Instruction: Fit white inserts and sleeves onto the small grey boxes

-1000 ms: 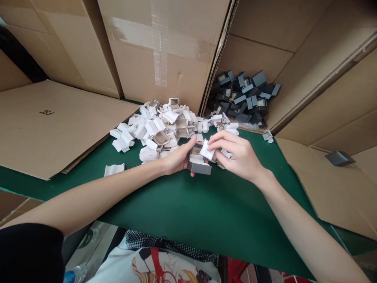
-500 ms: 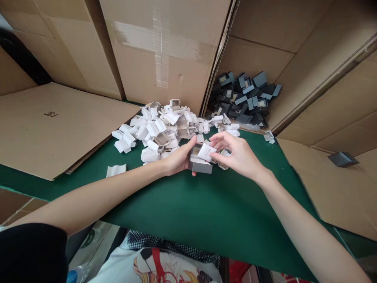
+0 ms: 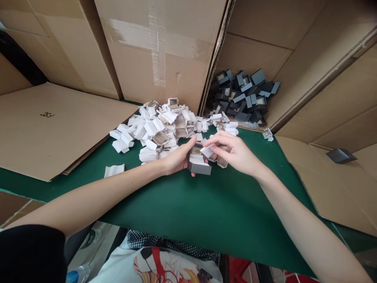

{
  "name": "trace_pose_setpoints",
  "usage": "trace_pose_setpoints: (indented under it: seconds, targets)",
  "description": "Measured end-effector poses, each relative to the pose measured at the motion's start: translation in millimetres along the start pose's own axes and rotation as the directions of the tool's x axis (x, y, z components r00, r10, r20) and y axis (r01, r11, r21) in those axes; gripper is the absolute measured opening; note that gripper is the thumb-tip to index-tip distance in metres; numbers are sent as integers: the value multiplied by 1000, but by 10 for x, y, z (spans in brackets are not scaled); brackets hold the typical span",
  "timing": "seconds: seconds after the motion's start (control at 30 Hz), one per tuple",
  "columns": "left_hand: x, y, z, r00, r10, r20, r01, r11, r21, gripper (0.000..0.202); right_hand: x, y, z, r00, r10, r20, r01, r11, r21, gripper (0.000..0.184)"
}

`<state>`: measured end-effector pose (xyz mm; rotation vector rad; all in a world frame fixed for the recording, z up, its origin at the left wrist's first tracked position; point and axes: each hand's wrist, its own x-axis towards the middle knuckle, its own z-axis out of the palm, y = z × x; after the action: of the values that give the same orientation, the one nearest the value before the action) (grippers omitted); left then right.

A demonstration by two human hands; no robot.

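My left hand (image 3: 179, 158) grips a small dark grey box (image 3: 200, 169) with its lid folded open toward me; the lid's inside is white. Just over the box's right side, my right hand (image 3: 232, 151) pinches a small white folded card insert (image 3: 207, 151) with print on it. Behind both hands lies a heap of white folded card inserts (image 3: 153, 127). One more white insert (image 3: 222, 162) rests on the green table (image 3: 176, 212), partly hidden by my right hand.
Dark boxes (image 3: 247, 96) are piled inside a large carton (image 3: 297, 78) at the back right. A single dark box (image 3: 341, 156) lies on a cardboard flap at the right. Flat cardboard (image 3: 59, 133) covers the left side. A lone white piece (image 3: 114, 170) lies near my left forearm.
The white insert in my right hand has tilted and shifted slightly right, uncovering more of the grey box's white inner lid. My left hand keeps its hold on the box.
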<state>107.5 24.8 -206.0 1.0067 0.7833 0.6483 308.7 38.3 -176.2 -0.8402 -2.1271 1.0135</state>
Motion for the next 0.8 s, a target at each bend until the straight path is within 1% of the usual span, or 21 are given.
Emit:
trace_pose_setpoints:
  seconds: [0.13, 0.27, 0.37, 0.5, 0.67, 0.73, 0.8]
  targets:
    - [-4, 1, 15, 1000, -1, 2, 1, 1000, 10, 62, -18, -79, 57, 997, -46, -65, 43, 998, -38, 25]
    - [1, 0, 22, 1000, 5, 3, -5, 1000, 17, 64, -15, -98, 68, 991, -113, -68, 107, 991, -85, 13]
    - [6, -4, 23, 1000, 16, -7, -16, 1000, 22, 65, -9, -66, 99, 987, -143, -79, 133, 985, -111, 12]
    - [10, -13, 24, 1000, 17, -6, -17, 999, 27, 65, -15, -33, 218, 969, -159, -188, 135, 982, -135, 13]
    - [14, -29, 23, 999, 48, -4, -48, 999, 17, 64, -29, -20, 350, 942, -155, -298, 109, 980, -163, 6]
    - [17, -34, 25, 998, 56, -21, -56, 998, 13, 64, -29, -5, 370, 934, -138, -330, 88, 983, -163, 5]
    - [19, -39, 26, 997, 64, -36, -64, 998, 7, 63, -27, 15, 378, 935, -124, -332, 74, 984, -159, 5]
